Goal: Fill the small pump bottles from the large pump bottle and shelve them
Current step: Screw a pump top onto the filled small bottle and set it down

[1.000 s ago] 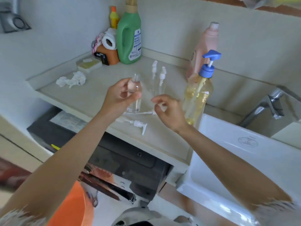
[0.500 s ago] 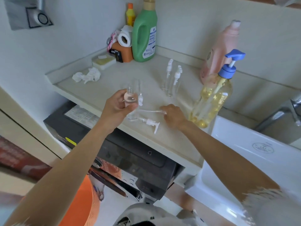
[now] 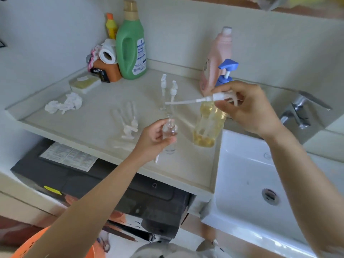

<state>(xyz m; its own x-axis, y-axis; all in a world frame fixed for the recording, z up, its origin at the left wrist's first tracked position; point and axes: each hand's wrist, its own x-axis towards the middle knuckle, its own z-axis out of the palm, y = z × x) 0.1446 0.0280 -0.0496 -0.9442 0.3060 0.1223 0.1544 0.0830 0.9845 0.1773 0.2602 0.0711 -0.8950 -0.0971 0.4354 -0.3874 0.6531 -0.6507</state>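
A: What is sitting where, biggest first?

B: The white sink (image 3: pixel 247 175) is filling the 4 o'clock corner; the beige counter (image 3: pixel 89 125) is spreading from centre toward 10 o'clock; the green detergent bottle (image 3: pixel 131 45) is standing at 11 o'clock with the pink bottle (image 3: pixel 216 58) at 1 o'clock.

A: And the large pump bottle (image 3: pixel 210 125)?

B: It is standing upright just right of centre, holding yellow liquid, its blue pump head poking up at 1 o'clock behind the right hand (image 3: pixel 249 110).

A: What are the hands doing?

B: They are staying apart; the right hand is pinching a white pump top (image 3: pixel 219 97), its thin tube pointing toward 9 o'clock; the left hand (image 3: pixel 154 138) is wrapping its fingers round a small clear bottle (image 3: pixel 169 133), held upright with its neck uncapped, just left of the large one.

A: Anything smaller?

B: Two small pump bottles (image 3: pixel 167 94) are standing capped at 12 o'clock; more small ones are lying blurred at 9 o'clock of the left hand; a crumpled tissue (image 3: pixel 65 105) is lying at 10 o'clock.
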